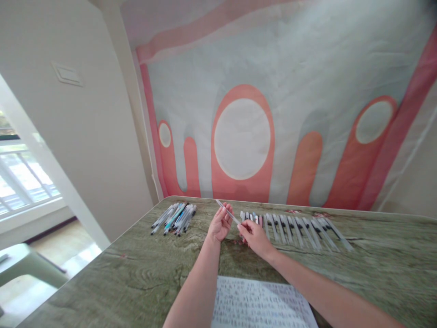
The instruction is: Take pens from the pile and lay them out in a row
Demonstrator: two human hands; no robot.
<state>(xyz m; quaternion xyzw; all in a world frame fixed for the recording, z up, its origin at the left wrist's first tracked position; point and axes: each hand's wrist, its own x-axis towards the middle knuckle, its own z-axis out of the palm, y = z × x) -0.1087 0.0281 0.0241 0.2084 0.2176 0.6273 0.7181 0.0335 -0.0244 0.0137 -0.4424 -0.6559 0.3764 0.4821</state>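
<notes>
Over the middle of the green wood-grain table (pixel 112 278), both hands hold one thin clear pen (pixel 226 211). My left hand (pixel 219 224) has its fingers curled around the pen's middle. My right hand (pixel 254 235) pinches the pen's near end. The pen points up and to the left, away from me. Just right of the hands lies a row of several clear pens (pixel 300 230) side by side. A loose heap of several pens (pixel 175 217) with blue and dark parts lies to the left.
A sheet of paper (pixel 259 305) covered in writing lies at the table's near edge between my forearms. A pink and grey wall hanging (pixel 259 114) stands behind the table. A pale green chair (pixel 23 264) stands on the floor at left, below a window.
</notes>
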